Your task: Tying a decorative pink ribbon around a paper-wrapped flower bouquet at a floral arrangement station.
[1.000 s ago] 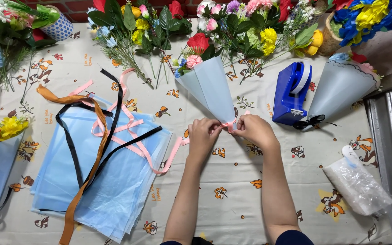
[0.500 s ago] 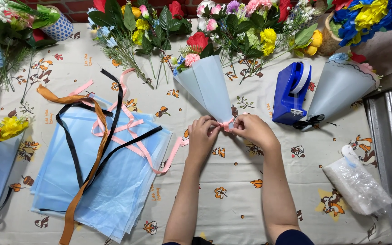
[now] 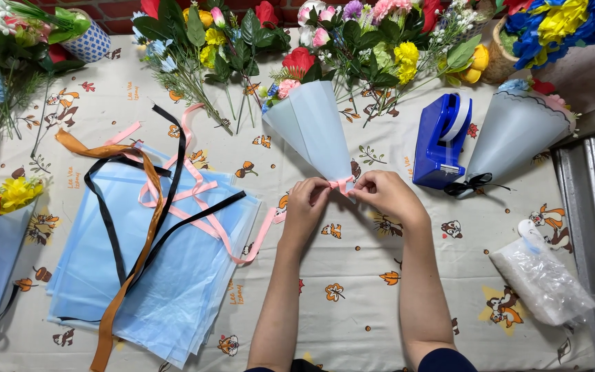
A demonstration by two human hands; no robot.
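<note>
A small bouquet wrapped in a pale blue paper cone (image 3: pixel 315 127) lies on the table with red and pink flowers at its top. A pink ribbon (image 3: pixel 341 184) circles the cone's narrow lower end. My left hand (image 3: pixel 306 203) pinches the ribbon from the left. On the other side my right hand (image 3: pixel 383 196) pinches it too, fingers meeting at the knot. The ribbon's long tail (image 3: pixel 264 231) trails left over the tablecloth.
A stack of blue wrapping sheets (image 3: pixel 166 275) with orange, black and pink ribbons lies at left. A blue tape dispenser (image 3: pixel 441 141) and a second wrapped cone (image 3: pixel 514 134) stand at right, a clear plastic bag (image 3: pixel 542 279) near the metal edge. Loose flowers line the back.
Both hands have stayed at the cone's tip, with only small finger movements on the pink ribbon. Nothing else moved.
</note>
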